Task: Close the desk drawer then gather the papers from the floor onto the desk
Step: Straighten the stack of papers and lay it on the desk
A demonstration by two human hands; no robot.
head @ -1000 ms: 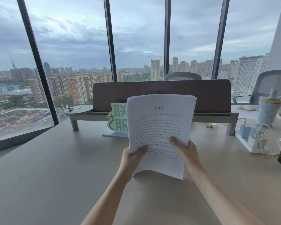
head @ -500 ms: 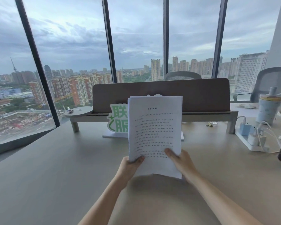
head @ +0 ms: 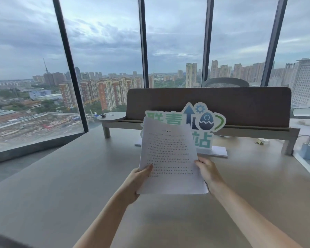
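Note:
I hold a stack of white printed papers (head: 170, 158) upright over the desk (head: 70, 176), its bottom edge just above the desktop. My left hand (head: 138, 178) grips the stack's lower left edge, thumb on the front sheet. My right hand (head: 207, 170) grips the right edge. The sheets lean slightly back and to the left. The desk drawer and the floor under the desk are out of view.
A green and white cut-out sign (head: 204, 127) on a white base stands right behind the papers. Behind it are a brown divider panel (head: 240, 104) and a low shelf (head: 113, 117). A white power strip with chargers (head: 308, 158) lies at the right edge. Floor-to-ceiling windows stand beyond.
The papers have come down lower toward the desktop and their edges have been squared together. My view has turned left, so the cup and cables at the right have gone out of frame.

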